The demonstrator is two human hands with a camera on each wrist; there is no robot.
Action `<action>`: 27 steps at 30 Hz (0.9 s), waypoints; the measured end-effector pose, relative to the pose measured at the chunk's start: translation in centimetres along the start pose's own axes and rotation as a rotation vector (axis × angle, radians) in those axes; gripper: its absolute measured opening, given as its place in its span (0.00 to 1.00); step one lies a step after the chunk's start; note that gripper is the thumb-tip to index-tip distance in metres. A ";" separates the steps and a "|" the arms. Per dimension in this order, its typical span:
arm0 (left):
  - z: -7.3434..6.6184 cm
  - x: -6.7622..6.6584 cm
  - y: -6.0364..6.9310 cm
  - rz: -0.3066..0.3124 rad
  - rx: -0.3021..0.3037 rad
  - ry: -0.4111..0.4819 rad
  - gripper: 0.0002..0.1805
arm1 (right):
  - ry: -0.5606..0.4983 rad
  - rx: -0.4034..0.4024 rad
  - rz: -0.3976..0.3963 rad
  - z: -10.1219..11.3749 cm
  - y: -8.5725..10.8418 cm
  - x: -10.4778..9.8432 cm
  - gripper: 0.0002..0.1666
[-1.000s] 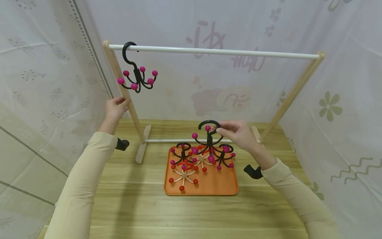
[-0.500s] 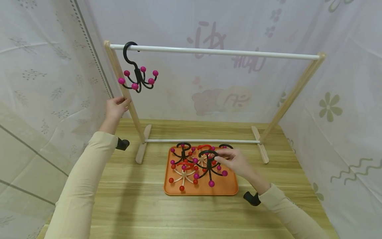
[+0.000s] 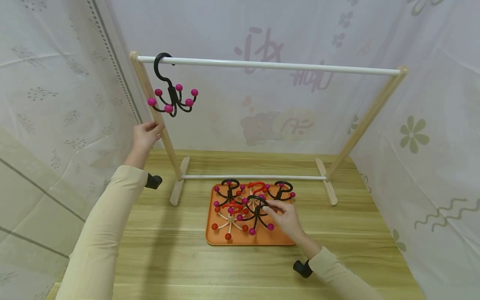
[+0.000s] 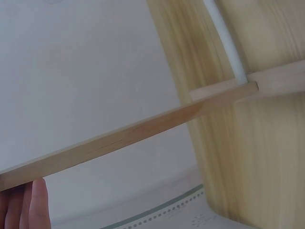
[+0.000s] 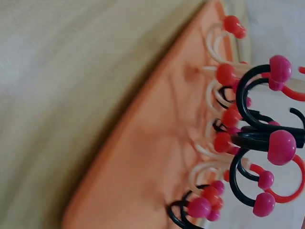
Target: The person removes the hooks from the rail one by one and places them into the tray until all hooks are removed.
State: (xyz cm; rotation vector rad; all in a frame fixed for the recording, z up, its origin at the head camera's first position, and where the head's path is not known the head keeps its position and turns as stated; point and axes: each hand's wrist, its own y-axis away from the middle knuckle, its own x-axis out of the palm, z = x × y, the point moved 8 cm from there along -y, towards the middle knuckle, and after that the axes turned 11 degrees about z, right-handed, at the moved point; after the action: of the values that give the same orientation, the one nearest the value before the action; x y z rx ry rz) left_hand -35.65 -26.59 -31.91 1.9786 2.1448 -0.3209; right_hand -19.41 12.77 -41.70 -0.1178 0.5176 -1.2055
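My right hand (image 3: 283,218) pinches the neck of a black multi-arm hook hanger (image 3: 257,211) with pink ball tips, held upright over the orange tray (image 3: 279,238). The right wrist view shows this hanger's arms and pink balls (image 5: 282,147) close up; its base partly covers hangers behind. On the tray stand two cream hangers with red balls, the nearer cream hanger (image 3: 231,221) at front left, and two other black ones, the back-left black hanger (image 3: 230,193) and the back-right black hanger (image 3: 279,194). My left hand (image 3: 145,136) grips the rack's left wooden post (image 4: 119,140), fingertips (image 4: 39,200) against the wood.
A rack with a white top rail (image 3: 270,65) and a white lower bar (image 3: 251,177) stands behind the tray. One black hanger (image 3: 172,96) with pink balls hangs at the rail's left end. Wooden feet (image 3: 327,183) rest on the wood-grain table (image 3: 180,258). Patterned curtains enclose the sides.
My right hand has lowered the black hook hanger from above the tray's back, bringing it nearer to me and slightly left. My left hand stays on the post.
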 end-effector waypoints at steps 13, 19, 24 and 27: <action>0.2 0.0 -0.1 -0.004 -0.007 0.001 0.26 | 0.028 0.017 -0.138 -1.2 1.5 0.8 0.11; 0.3 0.0 -0.1 0.004 -0.011 -0.005 0.26 | 0.017 -0.024 -0.189 -0.8 2.2 0.3 0.11; 0.3 -0.1 -0.1 0.005 -0.010 -0.006 0.26 | 0.044 -0.006 -0.178 -0.1 2.9 0.3 0.11; 0.2 -0.1 -0.1 0.006 -0.003 -0.008 0.26 | 0.049 0.000 -0.175 -0.1 3.2 0.5 0.11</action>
State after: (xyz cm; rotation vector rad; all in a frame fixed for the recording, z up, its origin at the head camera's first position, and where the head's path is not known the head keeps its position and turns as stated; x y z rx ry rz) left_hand -35.73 -26.69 -32.05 1.9782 2.1326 -0.3239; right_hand -16.57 13.56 -43.11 -0.1365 0.5589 -1.3819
